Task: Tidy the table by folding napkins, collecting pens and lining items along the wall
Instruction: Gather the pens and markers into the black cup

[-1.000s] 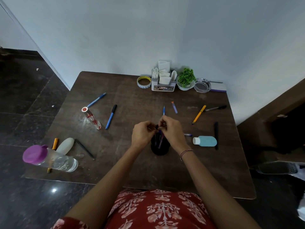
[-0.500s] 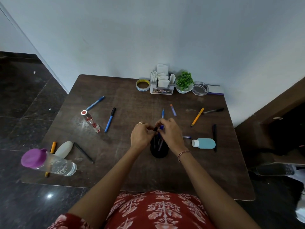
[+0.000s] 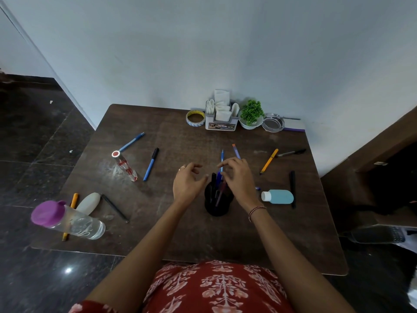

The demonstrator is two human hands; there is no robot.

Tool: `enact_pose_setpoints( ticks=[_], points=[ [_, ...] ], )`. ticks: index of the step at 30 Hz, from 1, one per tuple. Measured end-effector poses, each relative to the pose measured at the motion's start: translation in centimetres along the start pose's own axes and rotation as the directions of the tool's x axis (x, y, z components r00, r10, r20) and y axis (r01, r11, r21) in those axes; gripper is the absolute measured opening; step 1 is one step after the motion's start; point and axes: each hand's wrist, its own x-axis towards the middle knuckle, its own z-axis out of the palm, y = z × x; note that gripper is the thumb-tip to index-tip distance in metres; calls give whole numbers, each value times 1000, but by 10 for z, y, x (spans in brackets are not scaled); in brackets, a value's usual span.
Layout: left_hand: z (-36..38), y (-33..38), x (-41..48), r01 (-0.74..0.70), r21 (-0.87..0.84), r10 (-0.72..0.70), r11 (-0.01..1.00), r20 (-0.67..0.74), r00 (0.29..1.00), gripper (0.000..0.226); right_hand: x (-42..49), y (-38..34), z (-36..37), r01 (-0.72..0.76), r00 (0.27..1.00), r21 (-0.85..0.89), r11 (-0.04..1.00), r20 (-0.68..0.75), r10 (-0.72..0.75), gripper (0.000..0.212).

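A black pen holder [image 3: 217, 205] stands mid-table with several pens upright in it. My left hand [image 3: 188, 182] hovers just left of it, fingers spread, holding nothing. Just right of the holder and above it is my right hand [image 3: 239, 177], fingers loosely apart over the pen tops. Loose pens lie around: a blue pen with a black cap [image 3: 151, 164], a light blue pen [image 3: 132, 141], an orange pen [image 3: 269, 161], a black marker [image 3: 292, 188], a grey-black pen [image 3: 292, 152], a dark pen [image 3: 115, 207]. Folded napkins fill the white organiser [image 3: 221, 118] at the wall.
Along the wall stand a tape roll [image 3: 195, 118], a small green plant [image 3: 251, 115] and a glass ashtray [image 3: 273, 123]. A purple-capped water bottle [image 3: 67, 220] and a white oval bottle [image 3: 88, 203] lie at the left front. A blue bottle [image 3: 278, 196] lies right; a glass bottle [image 3: 125, 166] left.
Both hands were pinched together over the pen holder; they have now spread apart and opened, leaving the pens standing in the holder.
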Motion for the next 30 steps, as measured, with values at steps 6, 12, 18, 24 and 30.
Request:
enact_pose_setpoints(
  ticks=[6, 12, 18, 24, 30],
  points=[
    [0, 20, -5, -52, -58, 48, 997, -76, 996, 26, -2, 14, -10, -36, 998, 21, 999, -52, 37, 21],
    [14, 42, -15, -129, 46, 131, 991, -60, 990, 19, -8, 34, -26, -60, 992, -55, 997, -116, 53, 18],
    [36, 66, -30, -270, 162, 284, 949, -73, 956, 14, -18, 67, -49, -152, 976, -60, 987, -167, 140, 17],
    [62, 81, -34, -355, 358, 367, 863, 37, 929, 22, -26, 89, -56, -208, 968, -62, 976, -156, 196, 20],
    [85, 101, -18, -455, 601, 362, 657, 277, 890, 18, -22, 100, -47, -182, 982, -177, 967, -92, 167, 18]
  ],
)
